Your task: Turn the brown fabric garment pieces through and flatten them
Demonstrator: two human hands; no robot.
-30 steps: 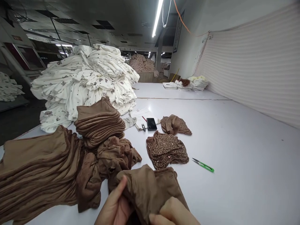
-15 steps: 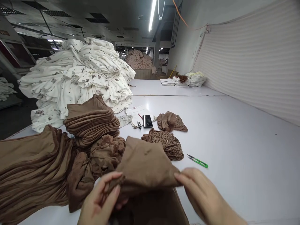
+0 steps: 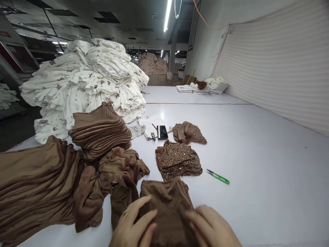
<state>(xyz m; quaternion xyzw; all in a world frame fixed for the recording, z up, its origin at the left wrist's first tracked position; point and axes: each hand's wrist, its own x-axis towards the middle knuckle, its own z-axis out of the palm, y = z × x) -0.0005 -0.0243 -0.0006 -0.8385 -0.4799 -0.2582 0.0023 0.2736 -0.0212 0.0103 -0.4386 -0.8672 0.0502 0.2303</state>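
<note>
A brown fabric piece (image 3: pixel 166 195) lies flat on the white table (image 3: pixel 257 164) at the near edge. My left hand (image 3: pixel 135 226) rests on its left side with fingers stretched out. My right hand (image 3: pixel 212 228) lies on its right side, fingers flat and slightly blurred. Just beyond it sits a small stack of leopard-print pieces (image 3: pixel 177 159). Green thread snips (image 3: pixel 218 176) lie to the right of that stack.
Stacks of brown pieces (image 3: pixel 38 181) (image 3: pixel 100 130) and crumpled brown ones (image 3: pixel 120 168) fill the left. Behind them is a big pile of white printed garments (image 3: pixel 87 82). A phone (image 3: pixel 162 131), papers and another leopard piece (image 3: pixel 189 132) lie mid-table. Folded stacks (image 3: pixel 205 86) sit far off.
The brown piece, held up and spread between both hands half a second ago, now lies on the table with both hands flat on it. The leopard stack is uncovered again.
</note>
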